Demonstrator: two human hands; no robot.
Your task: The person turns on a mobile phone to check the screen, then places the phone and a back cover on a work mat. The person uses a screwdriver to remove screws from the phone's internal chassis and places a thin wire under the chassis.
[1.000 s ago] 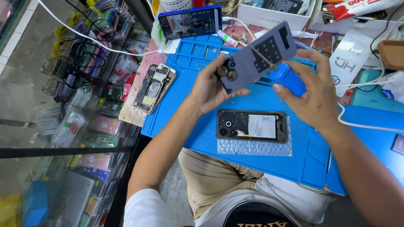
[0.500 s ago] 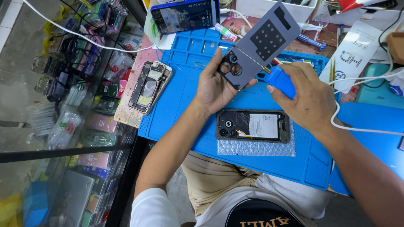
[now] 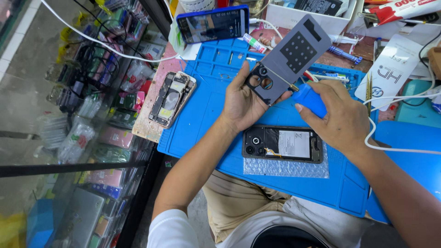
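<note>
1. The grey back cover (image 3: 288, 57) is already off the phone and held up above the blue mat (image 3: 206, 110), tilted, camera cut-outs nearest the palm.
2. The opened phone (image 3: 282, 143) lies face down on a bubble-wrap sheet (image 3: 285, 167) on the mat, its insides bare; by the look of it, the cover is not yet back on.
3. The left hand (image 3: 241, 98) has its grip closed on the cover's lower end.
4. The right hand (image 3: 337, 119) is clenched round a blue-handled tool (image 3: 310, 98), whose thin tip touches the cover.
5. Another stripped phone (image 3: 171, 98) lies apart, at the counter edge.

Left hand (image 3: 241, 98), right hand (image 3: 342, 121) gripping, raised
</note>
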